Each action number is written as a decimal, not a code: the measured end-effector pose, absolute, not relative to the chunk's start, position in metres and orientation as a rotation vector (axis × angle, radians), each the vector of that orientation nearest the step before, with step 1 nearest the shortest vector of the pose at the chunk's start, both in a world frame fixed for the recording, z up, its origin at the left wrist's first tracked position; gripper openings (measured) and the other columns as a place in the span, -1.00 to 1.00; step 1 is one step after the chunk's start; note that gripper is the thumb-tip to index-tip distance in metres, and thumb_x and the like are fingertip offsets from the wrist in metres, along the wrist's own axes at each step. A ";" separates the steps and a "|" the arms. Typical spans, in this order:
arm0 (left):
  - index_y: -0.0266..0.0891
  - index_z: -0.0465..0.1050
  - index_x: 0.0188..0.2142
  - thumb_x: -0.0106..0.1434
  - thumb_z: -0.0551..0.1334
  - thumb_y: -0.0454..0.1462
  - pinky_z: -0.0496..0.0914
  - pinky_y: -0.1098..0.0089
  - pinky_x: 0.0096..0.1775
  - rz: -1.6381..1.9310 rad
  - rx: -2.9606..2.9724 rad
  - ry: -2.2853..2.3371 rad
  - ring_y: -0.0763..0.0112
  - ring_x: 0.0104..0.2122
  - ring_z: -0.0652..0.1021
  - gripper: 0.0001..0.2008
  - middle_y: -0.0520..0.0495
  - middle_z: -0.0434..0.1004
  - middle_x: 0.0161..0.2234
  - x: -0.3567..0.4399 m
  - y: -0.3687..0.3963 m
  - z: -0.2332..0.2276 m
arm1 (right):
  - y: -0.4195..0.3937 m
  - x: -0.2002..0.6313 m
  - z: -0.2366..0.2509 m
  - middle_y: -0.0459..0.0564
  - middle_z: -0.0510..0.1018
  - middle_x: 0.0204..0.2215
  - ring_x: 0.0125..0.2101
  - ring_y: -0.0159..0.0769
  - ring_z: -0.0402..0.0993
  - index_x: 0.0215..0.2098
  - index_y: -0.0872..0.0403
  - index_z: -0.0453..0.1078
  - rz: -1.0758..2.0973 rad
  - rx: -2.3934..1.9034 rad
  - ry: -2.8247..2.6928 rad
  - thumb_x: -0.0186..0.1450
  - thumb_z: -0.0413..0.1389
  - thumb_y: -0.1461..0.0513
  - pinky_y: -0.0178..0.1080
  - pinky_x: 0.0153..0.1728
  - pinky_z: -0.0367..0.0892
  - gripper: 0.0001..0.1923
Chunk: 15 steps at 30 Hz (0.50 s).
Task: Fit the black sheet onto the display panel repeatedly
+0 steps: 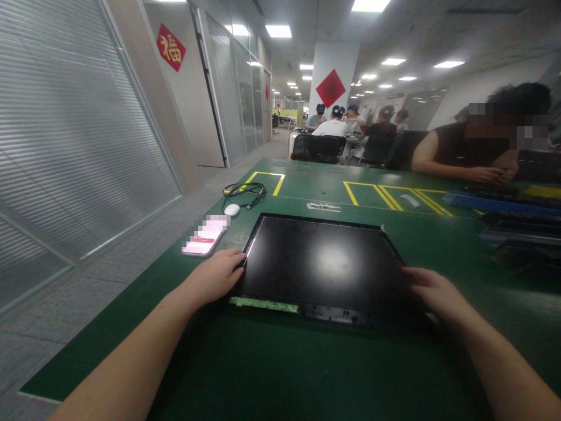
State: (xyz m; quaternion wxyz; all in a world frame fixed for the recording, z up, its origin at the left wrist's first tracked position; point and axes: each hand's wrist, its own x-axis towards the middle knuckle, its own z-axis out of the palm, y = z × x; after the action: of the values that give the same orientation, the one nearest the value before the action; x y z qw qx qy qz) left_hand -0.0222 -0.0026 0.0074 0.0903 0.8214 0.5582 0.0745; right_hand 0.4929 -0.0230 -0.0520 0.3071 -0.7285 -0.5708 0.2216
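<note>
A black flat display panel [289, 257] lies face up on the green table in front of me, with a bright reflection on its screen. Along its near edge a green circuit board strip [265, 304] shows, beside a dark frame section. My left hand [223, 270] grips the panel's left edge, thumb and fingers closed at the frame. On the opposite side, my right hand [432, 286] holds the right edge, its fingers partly hidden below the frame.
A lit phone [204, 240], a white mouse [232, 210] and a coiled black cable [248, 190] lie at the left on the green table [280, 374]. Yellow tape marks its far part. Stacked dark and blue parts [486, 203] lie at right, near a seated person [464, 152].
</note>
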 end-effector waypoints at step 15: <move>-0.32 0.53 0.03 0.28 0.02 -0.26 0.32 0.07 0.14 0.190 2.486 1.645 -0.01 0.09 0.48 -0.56 -0.31 0.49 0.10 -0.019 -0.002 0.010 | -0.033 0.497 -0.043 0.15 0.63 -0.28 -0.36 -0.13 0.58 0.07 0.09 0.48 0.944 -1.803 -1.353 0.10 0.13 0.25 -0.15 -0.36 0.46 -0.46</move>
State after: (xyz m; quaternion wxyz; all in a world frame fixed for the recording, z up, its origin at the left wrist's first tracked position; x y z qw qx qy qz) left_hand -0.0189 -0.0018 0.0100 0.0773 0.8298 0.5490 0.0634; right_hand 0.4966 -0.0331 -0.0426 0.3418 -0.6932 -0.5204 0.3631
